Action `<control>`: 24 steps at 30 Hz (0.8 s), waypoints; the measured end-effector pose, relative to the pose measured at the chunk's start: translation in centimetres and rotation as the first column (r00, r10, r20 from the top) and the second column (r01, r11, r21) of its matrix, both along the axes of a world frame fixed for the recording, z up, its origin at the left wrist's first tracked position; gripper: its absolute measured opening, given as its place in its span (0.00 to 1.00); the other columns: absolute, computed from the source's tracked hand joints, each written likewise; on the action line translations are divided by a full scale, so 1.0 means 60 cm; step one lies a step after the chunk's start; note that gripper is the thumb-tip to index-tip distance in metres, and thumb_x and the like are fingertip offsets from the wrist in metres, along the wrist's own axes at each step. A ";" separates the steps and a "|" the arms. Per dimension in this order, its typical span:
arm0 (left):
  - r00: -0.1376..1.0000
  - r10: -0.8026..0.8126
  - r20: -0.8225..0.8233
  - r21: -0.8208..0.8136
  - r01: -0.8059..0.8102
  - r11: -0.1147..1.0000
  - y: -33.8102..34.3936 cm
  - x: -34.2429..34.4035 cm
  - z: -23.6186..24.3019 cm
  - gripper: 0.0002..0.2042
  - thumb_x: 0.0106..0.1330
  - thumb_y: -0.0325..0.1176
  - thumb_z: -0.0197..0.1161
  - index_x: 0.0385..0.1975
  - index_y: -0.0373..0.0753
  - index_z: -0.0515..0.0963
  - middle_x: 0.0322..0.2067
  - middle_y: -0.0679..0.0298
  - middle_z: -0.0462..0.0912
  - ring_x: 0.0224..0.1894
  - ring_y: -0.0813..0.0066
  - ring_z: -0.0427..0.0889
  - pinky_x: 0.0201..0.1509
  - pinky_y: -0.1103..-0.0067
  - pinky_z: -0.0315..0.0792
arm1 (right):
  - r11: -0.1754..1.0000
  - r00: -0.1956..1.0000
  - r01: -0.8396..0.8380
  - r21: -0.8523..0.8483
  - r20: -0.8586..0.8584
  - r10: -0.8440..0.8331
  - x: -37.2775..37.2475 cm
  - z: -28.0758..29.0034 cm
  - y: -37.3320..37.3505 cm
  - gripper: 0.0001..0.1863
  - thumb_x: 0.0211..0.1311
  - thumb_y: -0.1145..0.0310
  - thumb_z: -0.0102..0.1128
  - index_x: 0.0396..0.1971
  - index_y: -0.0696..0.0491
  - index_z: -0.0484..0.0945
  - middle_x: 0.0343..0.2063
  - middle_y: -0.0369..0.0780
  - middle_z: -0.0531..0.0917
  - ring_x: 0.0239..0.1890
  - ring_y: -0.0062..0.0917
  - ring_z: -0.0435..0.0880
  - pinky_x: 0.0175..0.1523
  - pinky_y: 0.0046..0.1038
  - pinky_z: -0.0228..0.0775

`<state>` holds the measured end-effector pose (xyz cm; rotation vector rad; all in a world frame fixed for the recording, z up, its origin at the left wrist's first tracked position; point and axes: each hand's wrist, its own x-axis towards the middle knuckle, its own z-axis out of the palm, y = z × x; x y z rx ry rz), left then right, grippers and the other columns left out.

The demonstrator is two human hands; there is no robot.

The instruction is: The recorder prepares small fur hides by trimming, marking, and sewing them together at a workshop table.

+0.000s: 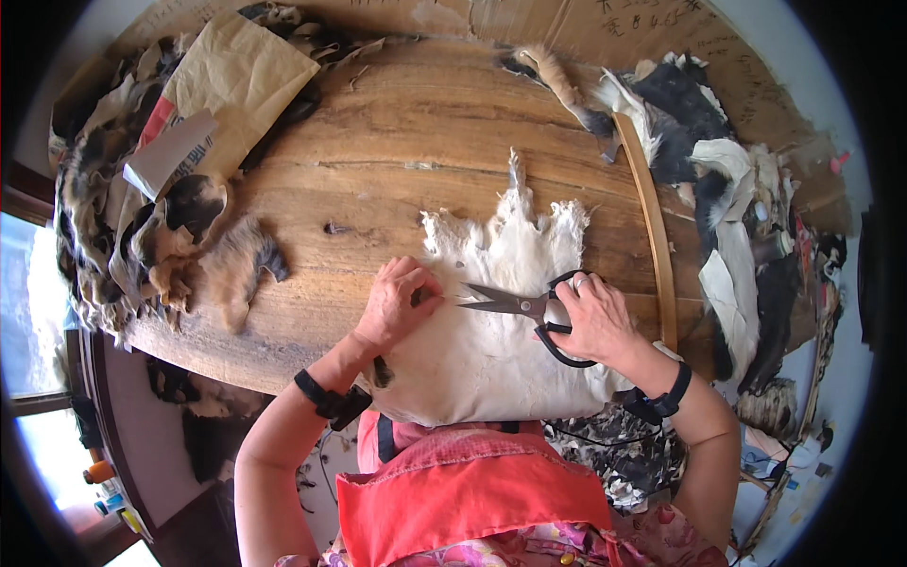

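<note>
A pale animal hide, skin side up with ragged ends, lies spread on the wooden table in front of me and hangs over its near edge. My right hand grips black-handled scissors, fingers in the loops. The blades are slightly parted and point left, above the hide. At the hide's left edge my left hand is closed, thumb and fingertips pinching the hide close to the scissor tips. What lies under its curled fingers is partly hidden.
The table carries a heap of fur scraps and a paper bag at left, with a brown fur piece nearer. A wooden strip lies right of the hide. Black and white pelts are piled beyond it.
</note>
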<state>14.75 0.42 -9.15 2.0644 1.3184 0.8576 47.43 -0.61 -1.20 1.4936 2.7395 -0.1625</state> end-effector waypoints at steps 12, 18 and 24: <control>1.000 -0.004 0.004 -0.013 0.004 1.000 -0.004 0.000 0.008 0.09 0.50 0.28 0.74 0.29 0.40 0.80 0.37 0.62 0.80 0.41 0.61 0.78 0.49 0.69 0.71 | 0.996 0.998 -0.049 -0.071 0.023 0.051 0.004 0.003 0.021 0.32 0.48 0.42 0.70 0.40 0.54 0.74 0.37 0.46 0.78 0.44 0.41 0.79 0.46 0.44 0.72; 1.000 -0.014 0.016 0.001 0.014 1.000 -0.004 -0.002 0.008 0.10 0.50 0.27 0.74 0.30 0.39 0.80 0.37 0.62 0.80 0.41 0.60 0.78 0.49 0.69 0.71 | 0.993 0.998 -0.052 -0.104 0.037 0.056 0.010 -0.012 0.023 0.32 0.49 0.40 0.69 0.39 0.54 0.75 0.33 0.46 0.80 0.40 0.42 0.81 0.44 0.45 0.72; 1.000 -0.011 0.009 0.007 0.011 1.000 -0.001 -0.004 0.011 0.10 0.51 0.26 0.73 0.31 0.39 0.79 0.36 0.62 0.80 0.39 0.60 0.78 0.48 0.69 0.71 | 0.982 0.989 -0.123 -0.144 0.067 0.134 0.034 -0.026 0.033 0.29 0.50 0.40 0.70 0.34 0.53 0.76 0.29 0.44 0.81 0.35 0.38 0.83 0.36 0.41 0.73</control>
